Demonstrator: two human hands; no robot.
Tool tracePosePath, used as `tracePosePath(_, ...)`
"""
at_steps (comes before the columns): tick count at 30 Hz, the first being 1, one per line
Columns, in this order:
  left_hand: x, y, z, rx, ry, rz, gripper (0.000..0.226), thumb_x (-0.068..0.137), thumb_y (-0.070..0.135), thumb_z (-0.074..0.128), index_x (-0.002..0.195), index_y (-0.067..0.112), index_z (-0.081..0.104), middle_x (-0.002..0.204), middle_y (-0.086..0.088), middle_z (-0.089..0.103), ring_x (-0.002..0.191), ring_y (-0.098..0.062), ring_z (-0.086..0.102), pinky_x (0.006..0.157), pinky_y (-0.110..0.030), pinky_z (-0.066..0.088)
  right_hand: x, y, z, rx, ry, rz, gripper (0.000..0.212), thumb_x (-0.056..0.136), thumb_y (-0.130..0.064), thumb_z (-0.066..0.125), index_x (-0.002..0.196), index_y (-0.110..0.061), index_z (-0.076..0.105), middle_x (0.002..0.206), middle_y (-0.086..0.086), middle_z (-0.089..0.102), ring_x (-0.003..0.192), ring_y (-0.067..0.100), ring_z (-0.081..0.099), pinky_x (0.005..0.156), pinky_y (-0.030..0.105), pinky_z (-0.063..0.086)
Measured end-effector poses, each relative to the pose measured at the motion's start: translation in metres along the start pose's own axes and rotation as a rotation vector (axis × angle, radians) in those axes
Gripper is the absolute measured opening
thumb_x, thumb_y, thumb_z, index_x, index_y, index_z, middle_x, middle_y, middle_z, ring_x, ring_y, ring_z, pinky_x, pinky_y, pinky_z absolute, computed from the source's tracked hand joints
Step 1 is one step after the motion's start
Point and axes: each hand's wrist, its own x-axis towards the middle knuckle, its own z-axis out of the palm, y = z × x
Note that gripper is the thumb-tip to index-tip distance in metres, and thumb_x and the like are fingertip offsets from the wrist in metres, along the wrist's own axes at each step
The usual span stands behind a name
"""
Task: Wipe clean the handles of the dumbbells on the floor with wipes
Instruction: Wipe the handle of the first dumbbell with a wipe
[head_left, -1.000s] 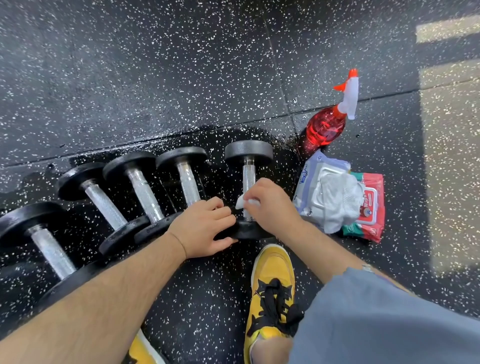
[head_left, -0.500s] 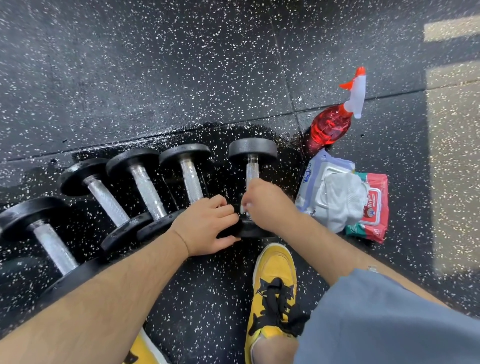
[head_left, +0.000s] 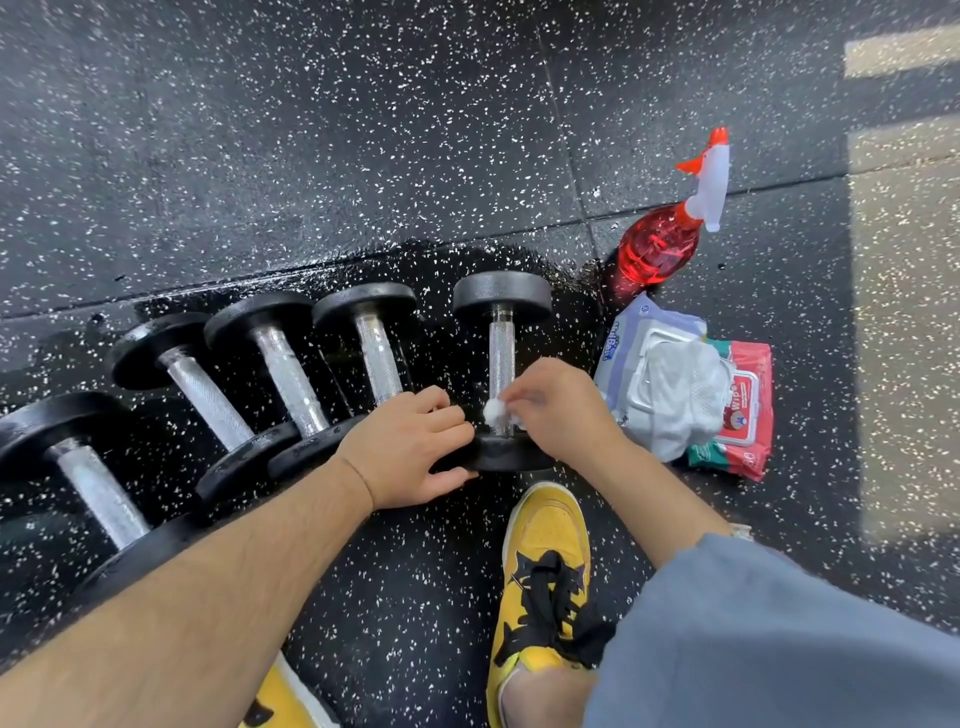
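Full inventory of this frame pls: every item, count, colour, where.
dumbbells: 5, black heads, silver handles, in a row on the floor, left to centre
spray bottle: 1, red, white and orange trigger, beyond the row's right end
white-blue wipe pack: 1, right of the row
bunched wipe: 1, white, on that pack
red wipe pack: 1, red and green, against the first pack's right side
floor: black rubber, white speckles, wet around the dumbbells
shoes: 2, yellow and black, bottom; left one mostly cut off
grey garment: 1, bottom right
left hand: holds near head of rightmost dumbbell
right hand: pinches white wipe at that handle's near end
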Motion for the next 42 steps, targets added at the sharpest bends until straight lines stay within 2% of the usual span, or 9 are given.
tracePosePath(3,-0.001,0.001,0.0,-0.002,0.001,-0.001,0.032,0.09,0.047,0.063,0.092,0.015,0.066,0.086,0.006,0.059,0.093,-0.024,0.052,0.07,-0.041,0.053,-0.003,-0.002,-0.001,0.124,0.07,0.129,0.011,0.092,-0.02,0.069,0.091,-0.028,0.076,0.103,-0.009,0.064,0.098,0.008,0.057,0.079,0.022,0.041)
tracePosePath(6,-0.001,0.002,0.0,0.007,-0.012,0.004,0.033,0.091,0.049,0.062,0.092,0.016,0.067,0.086,0.006,0.06,0.094,-0.024,0.052,0.07,-0.041,0.053,-0.016,0.002,-0.001,0.159,-0.007,0.174,0.007,0.089,-0.022,0.072,0.087,-0.028,0.076,0.096,-0.013,0.066,0.095,0.007,0.059,0.072,0.016,0.04)
tracePosePath(12,0.0,0.002,-0.002,0.003,-0.013,-0.001,0.034,0.091,0.048,0.06,0.094,0.016,0.068,0.087,0.006,0.061,0.093,-0.024,0.053,0.07,-0.041,0.053,-0.006,0.003,-0.001,0.137,0.108,0.106,0.007,0.091,-0.02,0.07,0.09,-0.023,0.076,0.1,-0.007,0.064,0.096,0.011,0.058,0.083,0.03,0.046)
tracePosePath(16,0.0,0.002,-0.003,0.017,0.007,0.003,0.032,0.09,0.047,0.062,0.091,0.016,0.067,0.085,0.006,0.06,0.092,-0.024,0.054,0.066,-0.04,0.052,-0.006,0.003,0.001,0.062,0.007,-0.028,0.005,0.089,-0.019,0.073,0.089,-0.022,0.077,0.092,-0.008,0.06,0.087,0.007,0.056,0.075,0.02,0.04)
tracePosePath(21,0.0,0.002,-0.002,0.015,0.002,-0.006,0.032,0.089,0.047,0.064,0.091,0.015,0.067,0.084,0.006,0.06,0.093,-0.024,0.053,0.067,-0.041,0.052,0.006,-0.005,0.002,-0.057,-0.007,-0.11,0.009,0.089,-0.011,0.07,0.09,-0.014,0.079,0.095,0.0,0.061,0.089,0.018,0.06,0.084,0.035,0.048)
tracePosePath(23,0.0,0.002,-0.001,0.014,0.002,-0.006,0.033,0.089,0.048,0.063,0.092,0.015,0.067,0.084,0.006,0.06,0.093,-0.024,0.052,0.067,-0.041,0.052,0.004,-0.006,0.001,-0.108,-0.05,-0.126,0.01,0.091,-0.013,0.069,0.092,-0.016,0.079,0.096,-0.003,0.059,0.091,0.017,0.059,0.084,0.033,0.047)
tracePosePath(31,-0.001,0.0,0.0,0.013,-0.029,-0.006,0.035,0.091,0.049,0.063,0.096,0.015,0.067,0.088,0.005,0.06,0.094,-0.024,0.052,0.07,-0.041,0.053,0.008,-0.016,-0.007,-0.274,-0.275,-0.152,0.017,0.097,-0.022,0.063,0.102,-0.023,0.079,0.102,-0.006,0.054,0.093,0.014,0.058,0.08,0.025,0.044)
tracePosePath(36,0.001,0.002,-0.003,0.009,-0.038,0.012,0.034,0.092,0.05,0.064,0.096,0.016,0.066,0.088,0.006,0.059,0.094,-0.024,0.052,0.07,-0.041,0.053,0.007,-0.015,-0.022,-0.257,-0.467,-0.013,0.031,0.096,-0.009,0.056,0.103,-0.027,0.08,0.091,-0.011,0.067,0.082,0.012,0.063,0.071,0.024,0.051)
tracePosePath(42,0.0,0.001,-0.003,0.009,-0.033,0.011,0.034,0.091,0.049,0.065,0.097,0.016,0.066,0.088,0.005,0.059,0.093,-0.024,0.052,0.07,-0.041,0.053,0.01,-0.026,-0.014,-0.299,-0.507,-0.018,0.045,0.091,-0.001,0.048,0.106,-0.031,0.078,0.094,-0.012,0.068,0.085,0.012,0.063,0.076,0.025,0.054)
